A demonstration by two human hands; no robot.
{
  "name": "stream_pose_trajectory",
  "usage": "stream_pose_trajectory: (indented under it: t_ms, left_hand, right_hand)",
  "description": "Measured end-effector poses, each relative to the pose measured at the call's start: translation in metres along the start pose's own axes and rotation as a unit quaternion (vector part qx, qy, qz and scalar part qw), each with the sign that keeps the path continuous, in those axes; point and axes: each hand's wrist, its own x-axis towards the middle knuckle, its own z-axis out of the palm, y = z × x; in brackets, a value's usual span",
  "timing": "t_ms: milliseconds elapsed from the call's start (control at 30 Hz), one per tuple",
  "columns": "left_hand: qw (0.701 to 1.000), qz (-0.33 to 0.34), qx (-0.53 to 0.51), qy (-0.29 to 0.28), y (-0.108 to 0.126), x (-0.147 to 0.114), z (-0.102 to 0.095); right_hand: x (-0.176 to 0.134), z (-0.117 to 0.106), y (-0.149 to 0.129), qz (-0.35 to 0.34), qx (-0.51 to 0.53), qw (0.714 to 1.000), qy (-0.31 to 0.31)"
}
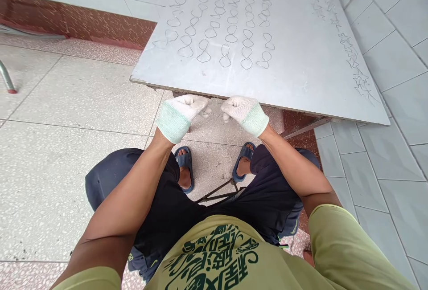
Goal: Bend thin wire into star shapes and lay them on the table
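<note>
Both my hands wear white knit gloves with mint-green cuffs and meet just off the near edge of the white tabletop (297, 49). My left hand (189, 108) pinches one side of a thin, bent wire (216, 115), and my right hand (238, 108) pinches its other side. Between the fingertips the wire shows only faintly, so its exact shape is hard to make out. Ahead on the tabletop lie several rows of thin wire pieces twisted into figure-eights (225, 55). Along the right side runs a line of star-shaped wire pieces (351, 54).
Tiled walls (394, 40) border the table at the back and right. A wooden brace (302, 127) supports it underneath. My sandalled feet rest on the speckled floor (67, 98) below. A metal leg with a red foot (7, 78) stands far left.
</note>
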Motion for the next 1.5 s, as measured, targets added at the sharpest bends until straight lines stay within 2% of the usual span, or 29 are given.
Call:
stream_pose_trajectory:
  t_ms: [67, 200, 367, 500, 633, 833, 967, 1200, 1400, 1500]
  left_hand:
    - [1.000, -0.005, 0.010, 0.027, 0.006, -0.004, 0.002]
    - [0.999, 0.001, 0.022, 0.041, 0.011, -0.009, 0.008]
    - [0.993, 0.032, 0.099, 0.058, 0.005, -0.015, 0.018]
    - [0.985, 0.049, 0.159, 0.038, 0.004, -0.018, 0.024]
    - [0.981, 0.052, 0.186, 0.014, 0.005, -0.017, 0.028]
    - [0.993, 0.040, 0.114, 0.019, 0.005, -0.019, 0.033]
    - [0.998, 0.036, 0.037, 0.034, 0.004, -0.020, 0.036]
    - [0.997, 0.030, 0.030, 0.072, -0.007, -0.007, 0.025]
    - [1.000, -0.010, -0.001, 0.029, -0.007, 0.001, 0.011]
    - [1.000, -0.015, 0.010, 0.013, -0.006, 0.003, 0.007]
  right_hand:
    - [0.000, 0.001, 0.000, 0.015, 0.010, 1.000, 0.001]
    - [-0.001, 0.003, -0.002, 0.027, 0.037, 0.999, 0.017]
    - [0.000, 0.003, -0.007, 0.008, -0.021, 0.999, 0.026]
    - [0.001, 0.001, -0.010, 0.017, -0.036, 0.999, -0.002]
    - [0.001, 0.001, -0.010, 0.059, 0.042, 0.997, -0.034]
    - [-0.001, 0.006, -0.001, 0.075, 0.171, 0.982, -0.042]
    - [0.003, 0.010, 0.006, 0.064, 0.207, 0.975, -0.045]
    - [0.004, 0.001, -0.001, 0.035, 0.114, 0.992, -0.030]
    - [0.002, -0.010, 0.008, 0.006, 0.009, 0.999, -0.035]
    - [0.002, -0.009, 0.010, 0.003, -0.007, 0.999, -0.053]
